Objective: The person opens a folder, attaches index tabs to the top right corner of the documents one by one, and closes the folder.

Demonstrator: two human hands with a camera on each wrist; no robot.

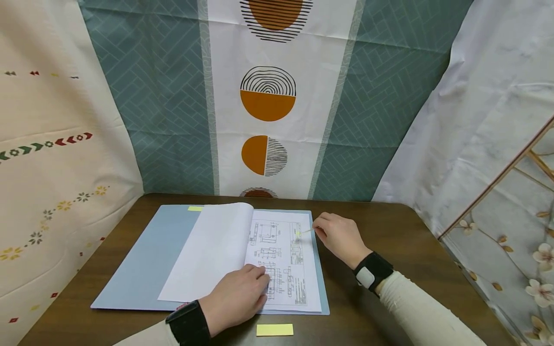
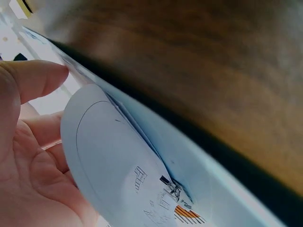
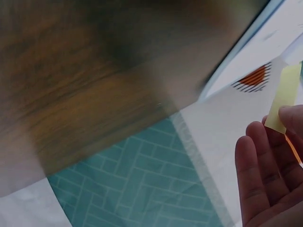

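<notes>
On a brown table (image 1: 372, 216), a blue folder (image 1: 143, 269) lies open; the left hand (image 1: 240, 290), unclenched, rests on its papers (image 1: 285, 254); a yellow note (image 1: 274, 330) lies near; the right hand (image 1: 339, 235) pinches a yellow strip (image 3: 286, 90) by their right side.

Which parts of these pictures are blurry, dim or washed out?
Head view: mostly clear and evenly lit, though the drawing is too small to read in detail; left wrist view: the table is softly blurred, the upper left washed out; right wrist view: the table is dark and hazy, the yellow strip sharper.
</notes>
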